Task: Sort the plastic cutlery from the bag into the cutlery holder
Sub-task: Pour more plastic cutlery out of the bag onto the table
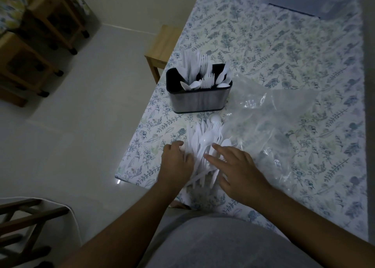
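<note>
A table (284, 50) under a leaf-print cloth stands on a pale floor (81, 125), with wooden furniture (36, 50) far left. The holder (199, 89), part filled, sits beyond the loose cutlery (205, 144) and the clear bag (269, 129). The left hand (177, 162) and right hand (237, 172) rest on the pile, fingers spread, gripping nothing.

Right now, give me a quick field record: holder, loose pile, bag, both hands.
holder: black-and-steel cutlery holder, upright on the floral tablecloth, already holding white plastic cutlery
loose pile: white plastic forks, spoons and knives, on the cloth in front of the holder
bag: clear plastic bag, right of the pile
left hand: at the pile's left edge, grip unclear
right hand: fingers extended over the pile
</note>
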Available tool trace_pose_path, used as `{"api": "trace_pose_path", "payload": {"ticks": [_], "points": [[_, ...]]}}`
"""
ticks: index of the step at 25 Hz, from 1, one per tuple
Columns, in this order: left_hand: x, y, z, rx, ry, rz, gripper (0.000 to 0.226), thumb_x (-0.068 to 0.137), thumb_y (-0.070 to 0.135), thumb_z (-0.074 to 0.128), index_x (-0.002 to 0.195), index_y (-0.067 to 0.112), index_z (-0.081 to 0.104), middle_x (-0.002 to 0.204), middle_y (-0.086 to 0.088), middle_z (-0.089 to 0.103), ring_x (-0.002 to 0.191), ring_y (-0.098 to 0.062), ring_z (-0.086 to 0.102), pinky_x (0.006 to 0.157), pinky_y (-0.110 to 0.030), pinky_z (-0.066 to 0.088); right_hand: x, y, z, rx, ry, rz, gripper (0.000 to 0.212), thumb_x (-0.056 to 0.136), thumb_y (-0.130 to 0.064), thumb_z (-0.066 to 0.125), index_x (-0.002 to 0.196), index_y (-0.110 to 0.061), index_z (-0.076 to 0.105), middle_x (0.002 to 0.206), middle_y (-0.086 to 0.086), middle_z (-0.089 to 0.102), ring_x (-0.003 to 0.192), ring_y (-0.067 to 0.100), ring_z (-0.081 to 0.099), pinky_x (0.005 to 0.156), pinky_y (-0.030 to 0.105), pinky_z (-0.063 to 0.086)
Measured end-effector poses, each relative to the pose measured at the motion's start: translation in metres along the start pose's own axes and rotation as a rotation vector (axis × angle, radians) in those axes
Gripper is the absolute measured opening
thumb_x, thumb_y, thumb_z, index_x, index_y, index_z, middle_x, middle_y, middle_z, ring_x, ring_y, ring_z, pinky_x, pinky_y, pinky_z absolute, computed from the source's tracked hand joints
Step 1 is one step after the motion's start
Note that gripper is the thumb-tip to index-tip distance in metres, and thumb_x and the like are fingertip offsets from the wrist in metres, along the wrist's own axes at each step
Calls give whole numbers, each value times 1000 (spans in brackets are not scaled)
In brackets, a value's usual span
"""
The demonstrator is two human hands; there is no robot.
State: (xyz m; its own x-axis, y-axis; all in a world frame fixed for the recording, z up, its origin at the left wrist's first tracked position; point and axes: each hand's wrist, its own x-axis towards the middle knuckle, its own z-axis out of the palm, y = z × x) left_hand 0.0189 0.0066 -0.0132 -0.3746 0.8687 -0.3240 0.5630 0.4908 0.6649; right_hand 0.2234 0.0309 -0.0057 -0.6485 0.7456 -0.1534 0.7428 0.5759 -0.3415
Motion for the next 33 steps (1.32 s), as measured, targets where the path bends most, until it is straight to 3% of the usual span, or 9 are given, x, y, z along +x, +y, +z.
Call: {"api": "trace_pose_path", "payload": {"ticks": [4,6,8,14,19,22,24,30,33], "points": [[0,-3,-1,50,2,32,24,91,15,65,113,16,55,104,2,51,90,-14,56,72,-24,53,4,5,4,-16,-72,29,50,92,-39,58,142,-32,55,162,1,38,147,28,33,115,51,31],[-2,-5,0,131,-39,66,4,93,16,63,93,18,60,87,4,59,75,-12,59,59,-17,47,2,10,3,84,-14,74,41,93,-28,61,134,-20,64,157,7,45,146,29,35,118,49,33],[0,-7,0,165,-47,72,7,93,21,63,86,19,60,79,4,63,68,-11,61,57,-22,51,-1,13,2,122,64,105,38,90,-20,66,127,-14,68,151,11,52,142,31,41,116,49,38],[16,-1,-1,153,-29,68,6,94,20,60,90,16,58,82,0,62,70,-14,60,57,-26,50,-3,5,3,61,70,-17,47,85,-25,63,131,-25,65,150,1,52,135,25,45,106,50,44],[19,4,-1,184,-61,132,10,89,11,62,79,16,60,76,3,62,68,-14,58,57,-23,44,6,-5,9,-51,-62,-201,68,82,-30,57,149,-27,44,159,-4,42,139,26,40,106,46,41],[23,9,-4,133,-41,30,13,87,21,68,85,13,58,74,0,64,65,-15,60,55,-27,50,14,-7,7,-65,-124,-150,60,87,-33,57,145,-26,49,159,-2,43,144,30,39,111,47,36],[29,13,-4,141,-70,-24,25,85,31,71,96,12,59,84,-3,67,75,-19,65,65,-31,55,13,-5,6,-112,-93,-134,61,79,-33,67,139,-29,55,146,3,56,134,31,50,102,48,45],[37,26,3,235,-86,-62,53,78,46,75,111,8,56,101,-6,65,94,-24,65,72,-29,50,6,5,10,-19,-29,-7,36,78,-21,70,113,-14,71,134,11,61,129,30,51,98,48,54],[35,31,6,292,-83,-30,63,76,49,79,114,6,52,106,-7,63,98,-25,64,71,-28,45,3,5,7,-8,39,26,35,78,-16,72,113,-12,72,134,12,62,128,31,54,100,45,51]]}}
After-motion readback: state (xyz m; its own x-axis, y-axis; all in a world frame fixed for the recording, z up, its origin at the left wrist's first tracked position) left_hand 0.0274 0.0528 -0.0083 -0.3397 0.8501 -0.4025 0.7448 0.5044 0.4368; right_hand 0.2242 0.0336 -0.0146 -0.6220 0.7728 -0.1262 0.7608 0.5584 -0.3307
